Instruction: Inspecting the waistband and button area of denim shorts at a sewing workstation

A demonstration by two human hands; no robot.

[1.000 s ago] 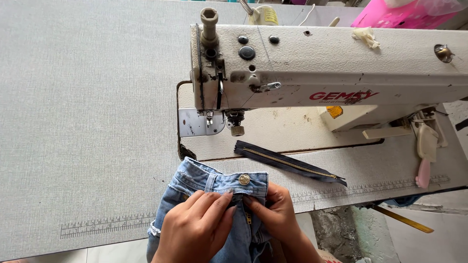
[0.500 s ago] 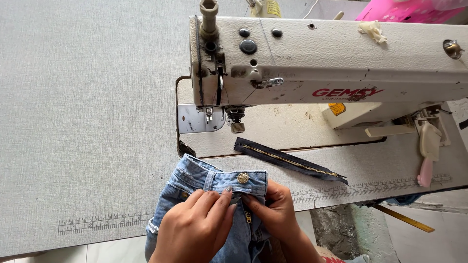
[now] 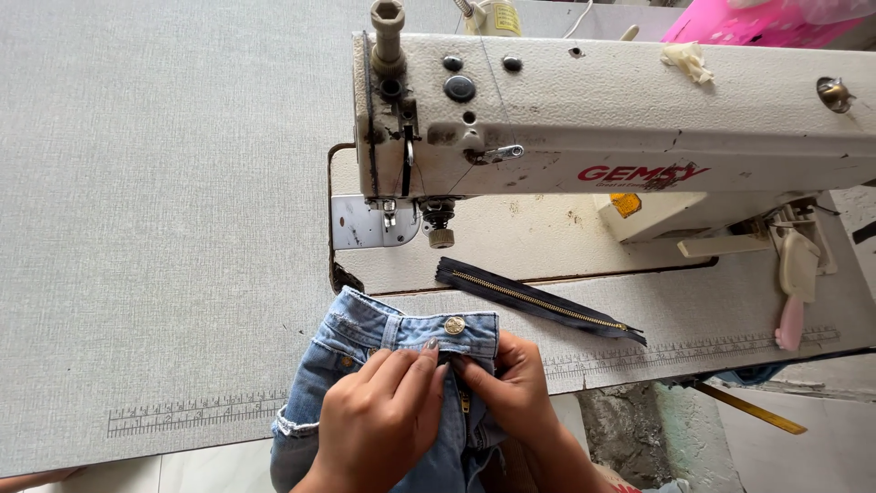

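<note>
A pair of light blue jeans (image 3: 383,365) was seen at the lower centre of the frame, laid over the near edge of the grey work table (image 3: 155,210), waistband uppermost. A brass button (image 3: 454,325) was noted on the waistband, just above both hands. The left hand (image 3: 379,420) was pressed on the denim at the fly, fingers curled together and pinching the cloth just below the waistband. The right hand (image 3: 516,388) was set beside it, touching it at the fingertips, closed likewise on the fly fabric.

A cream-coloured industrial sewing machine (image 3: 620,119) was recorded across the upper right of the frame, its presser foot (image 3: 391,219) above a metal plate, well apart from the jeans. A dark zipper (image 3: 538,301) with brass teeth was lying diagonally on the machine bed, right of centre, near the right hand but not touched. A printed ruler strip (image 3: 182,413) was observed along the table's near edge, lower left. A pink object (image 3: 757,20) was partly visible at the top right corner.
</note>
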